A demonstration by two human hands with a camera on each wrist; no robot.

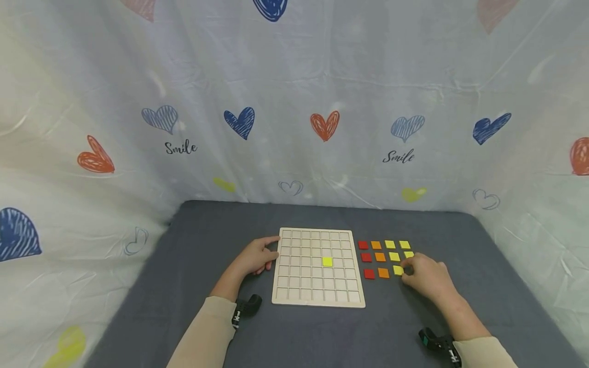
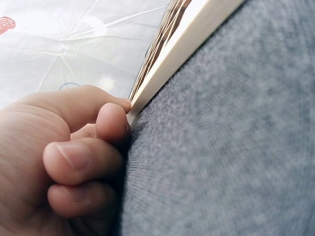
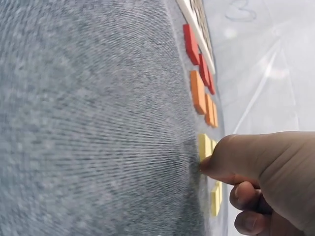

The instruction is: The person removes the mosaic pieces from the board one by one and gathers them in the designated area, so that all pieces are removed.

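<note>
A pale wooden grid board (image 1: 301,281) lies on the grey cloth, with one bright yellow square tile (image 1: 327,261) in a cell. At its left edge rests my left hand (image 1: 254,257), the index finger and thumb touching the rim. In the left wrist view the other fingers curl loosely beside the board's side (image 2: 170,59). My right hand (image 1: 428,276) has its thumb and index finger at the near light yellow tile (image 1: 398,270), pinching it at its right end. The right wrist view shows the thumb against that yellow tile (image 3: 204,145); the index fingertip is hidden.
Right of the board, red tiles (image 1: 366,257), orange tiles (image 1: 379,256) and yellow tiles (image 1: 394,256) lie in columns. A grey cloth (image 1: 317,332) covers the table. A white curtain (image 1: 285,66) printed with hearts hangs behind and at the sides.
</note>
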